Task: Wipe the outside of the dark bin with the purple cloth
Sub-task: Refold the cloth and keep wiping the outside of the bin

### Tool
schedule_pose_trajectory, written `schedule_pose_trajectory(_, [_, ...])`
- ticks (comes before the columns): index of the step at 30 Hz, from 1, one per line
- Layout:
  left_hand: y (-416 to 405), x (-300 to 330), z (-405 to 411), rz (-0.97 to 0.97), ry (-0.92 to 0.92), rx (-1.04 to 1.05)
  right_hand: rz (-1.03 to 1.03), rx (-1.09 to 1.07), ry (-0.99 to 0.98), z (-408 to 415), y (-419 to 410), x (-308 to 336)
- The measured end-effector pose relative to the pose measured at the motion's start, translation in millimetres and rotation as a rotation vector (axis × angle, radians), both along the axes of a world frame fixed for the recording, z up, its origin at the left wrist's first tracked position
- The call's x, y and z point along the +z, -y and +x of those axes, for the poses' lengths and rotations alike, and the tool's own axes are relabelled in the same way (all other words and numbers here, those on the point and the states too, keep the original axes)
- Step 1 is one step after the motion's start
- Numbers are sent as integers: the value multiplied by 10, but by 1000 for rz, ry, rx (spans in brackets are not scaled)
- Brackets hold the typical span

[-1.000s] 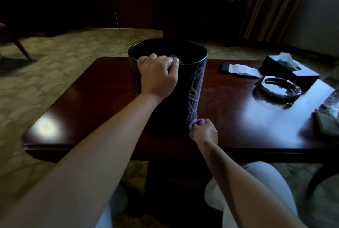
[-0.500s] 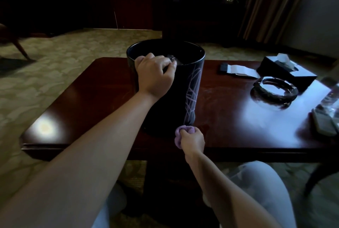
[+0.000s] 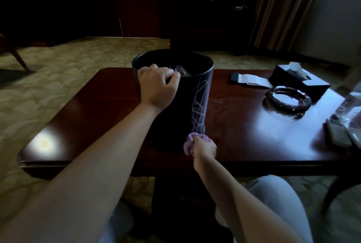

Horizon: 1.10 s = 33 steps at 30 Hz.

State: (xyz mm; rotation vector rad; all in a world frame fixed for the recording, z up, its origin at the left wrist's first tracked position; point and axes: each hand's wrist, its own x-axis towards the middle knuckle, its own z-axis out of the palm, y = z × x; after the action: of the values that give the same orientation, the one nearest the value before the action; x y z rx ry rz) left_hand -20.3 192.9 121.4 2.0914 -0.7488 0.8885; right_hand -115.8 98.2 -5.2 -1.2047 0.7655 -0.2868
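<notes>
Left hand on bin rim (right hand low, grip on purple cloth).

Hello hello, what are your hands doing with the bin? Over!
Left hand grips the dark bin at its rim. Right hand holds the purple cloth, bunched, low by the bin's base. Nothing blocking the wipe.

One dark bin, one purple cloth, one tissue box, one glass ashtray and two hands are showing.
</notes>
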Motion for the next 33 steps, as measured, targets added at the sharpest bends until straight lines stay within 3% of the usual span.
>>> schedule_pose_trajectory(9, [10, -12, 15, 16, 7, 18, 127, 33, -90, -48, -12, -56])
schedule_pose_trajectory(15, [24, -34, 15, 19, 23, 42, 29, -26, 156, -76, 0, -42])
schedule_pose_trajectory(18, [19, -26, 6, 36, 21, 41, 65, -12, 31, -51, 42, -104])
schedule_pose_trajectory(23, [30, -28, -7, 41, 43, 54, -88, -138, 116, 31, 60, -76])
schedule_pose_trajectory(28, [28, -21, -10, 45, 49, 49, -17, -24, 59, -3, 99, -23])
schedule_pose_trajectory(33, [37, -47, -12, 30, 76, 59, -97, -165, 133, 50, 117, -1])
